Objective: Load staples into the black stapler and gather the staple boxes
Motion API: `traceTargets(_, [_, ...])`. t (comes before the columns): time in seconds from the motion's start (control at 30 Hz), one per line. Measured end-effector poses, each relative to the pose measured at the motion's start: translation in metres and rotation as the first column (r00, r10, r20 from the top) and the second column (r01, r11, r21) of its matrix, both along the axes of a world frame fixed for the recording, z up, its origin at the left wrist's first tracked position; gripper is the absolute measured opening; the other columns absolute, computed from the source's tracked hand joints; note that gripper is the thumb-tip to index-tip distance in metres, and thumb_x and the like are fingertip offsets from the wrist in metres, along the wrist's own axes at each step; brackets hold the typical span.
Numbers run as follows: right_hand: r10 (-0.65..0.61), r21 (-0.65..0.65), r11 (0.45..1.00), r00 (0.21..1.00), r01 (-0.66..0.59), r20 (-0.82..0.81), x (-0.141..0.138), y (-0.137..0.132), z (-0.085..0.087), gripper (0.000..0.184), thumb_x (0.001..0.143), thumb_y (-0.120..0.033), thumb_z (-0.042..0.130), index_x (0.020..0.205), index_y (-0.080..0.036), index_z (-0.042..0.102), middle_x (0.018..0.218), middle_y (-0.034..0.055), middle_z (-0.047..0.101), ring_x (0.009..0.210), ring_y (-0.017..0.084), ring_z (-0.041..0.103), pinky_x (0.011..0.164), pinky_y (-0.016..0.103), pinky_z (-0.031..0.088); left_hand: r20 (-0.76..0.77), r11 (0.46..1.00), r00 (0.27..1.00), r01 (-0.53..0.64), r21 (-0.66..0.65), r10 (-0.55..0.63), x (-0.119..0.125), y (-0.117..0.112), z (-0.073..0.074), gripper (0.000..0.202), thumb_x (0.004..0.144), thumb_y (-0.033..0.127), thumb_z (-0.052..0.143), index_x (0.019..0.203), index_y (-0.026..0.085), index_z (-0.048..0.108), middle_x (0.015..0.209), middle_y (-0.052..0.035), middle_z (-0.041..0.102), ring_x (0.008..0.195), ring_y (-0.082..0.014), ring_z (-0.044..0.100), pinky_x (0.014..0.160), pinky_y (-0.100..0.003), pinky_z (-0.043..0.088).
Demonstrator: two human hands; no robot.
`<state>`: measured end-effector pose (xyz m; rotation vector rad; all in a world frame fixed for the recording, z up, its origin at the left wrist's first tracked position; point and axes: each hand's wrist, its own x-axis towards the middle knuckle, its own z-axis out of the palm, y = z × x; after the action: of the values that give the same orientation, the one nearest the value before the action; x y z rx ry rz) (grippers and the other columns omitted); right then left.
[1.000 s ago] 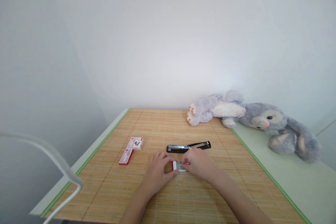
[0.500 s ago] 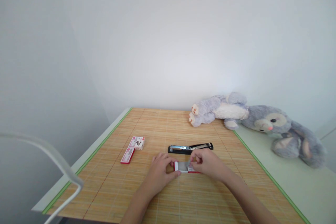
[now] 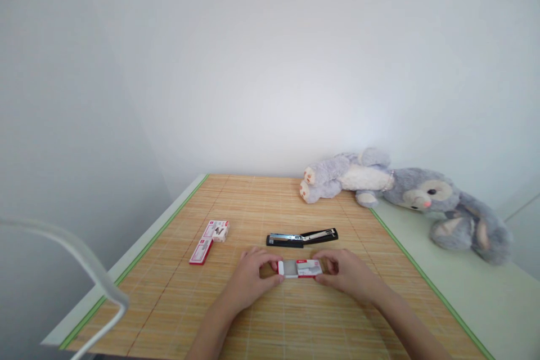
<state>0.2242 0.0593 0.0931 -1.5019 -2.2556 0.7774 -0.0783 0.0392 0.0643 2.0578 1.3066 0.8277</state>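
Shifted the right hand (image 3: 343,274) from over the small red-and-white box (image 3: 300,269) to its three o'clock end. Now gripping there, thumb and fingers parted by just the box's breadth; gripping the nine o'clock end likewise with the left hand (image 3: 253,274). Part-open on the tabletop (image 3: 299,323), long axis nine-to-three, midway between hands, neither nearer. Just beyond, toward twelve: an open stapler (image 3: 284,240).

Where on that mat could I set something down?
Behind the stapler and left of the plush rabbit, the mat lies bare; so does the stretch between the small boxes and the left forearm. It's crowded where left hand and right hand hold the slim box near the stapler.
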Motion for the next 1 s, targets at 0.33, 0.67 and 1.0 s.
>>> traceTargets(0.33, [0.061,0.023,0.998,0.998,-0.062,0.024,-0.03,0.001,-0.005,0.026,0.079,-0.037,0.076,0.103,-0.029,0.078,0.066,-0.0045,0.061,0.06,0.013,0.053,0.056,0.025,0.029,0.027,0.997,0.997,0.075,-0.005,-0.075,0.018,0.005,-0.002,0.032,0.078,0.041,0.082,0.109,0.034,0.077,0.099,0.0019,0.074,0.104,-0.0233,0.06,0.098,-0.037,0.04])
traceTargets(0.67, [0.059,0.109,0.992,0.998,-0.061,0.015,-0.054,0.001,0.004,0.028,0.087,-0.041,0.072,0.113,-0.033,0.079,0.073,-0.0016,0.071,0.065,0.015,0.061,0.06,0.026,0.032,-0.033,0.949,0.961,-0.264,0.172,0.273,-0.007,0.039,-0.017,0.047,0.08,0.04,0.077,0.123,0.027,0.065,0.125,-0.0067,0.065,0.119,-0.0274,0.055,0.105,-0.043,0.042])
traceTargets(1.0, [-0.024,0.211,0.977,0.997,0.009,0.069,-0.067,0.016,0.012,0.021,0.09,-0.042,0.065,0.098,-0.031,0.08,0.068,-0.0013,0.069,0.061,0.015,0.059,0.057,0.026,0.03,-0.114,0.973,0.976,-0.168,0.16,0.187,-0.003,0.044,-0.021,0.031,0.077,0.046,0.084,0.107,0.041,0.075,0.145,0.006,0.058,0.135,-0.0273,0.046,0.114,-0.047,0.031])
